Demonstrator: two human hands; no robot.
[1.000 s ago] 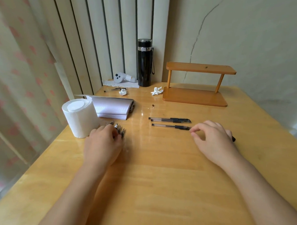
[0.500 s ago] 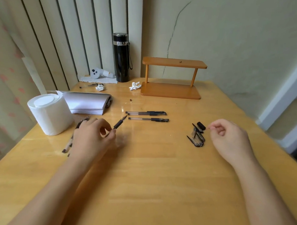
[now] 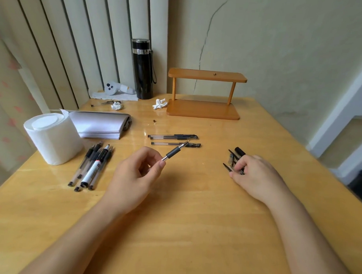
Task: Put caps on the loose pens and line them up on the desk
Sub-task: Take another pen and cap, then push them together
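On the bench (image 3: 193, 229), mid frame, the left hand (image 3: 133, 176) holds a bare pen (image 3: 175, 151), thin, dark sleeve, tip pointing up right. The right hand (image 3: 254, 176) reaches into the black caps (image 3: 233, 159) at the right; whether its grip holds one, I cannot tell. Next: push a cap on the tip

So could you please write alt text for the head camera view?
A left hand holds an uncapped pen above a wooden desk while the right hand reaches into a pile of black caps. Two capped pens lie beyond; loose pens wait beside a paper roll.
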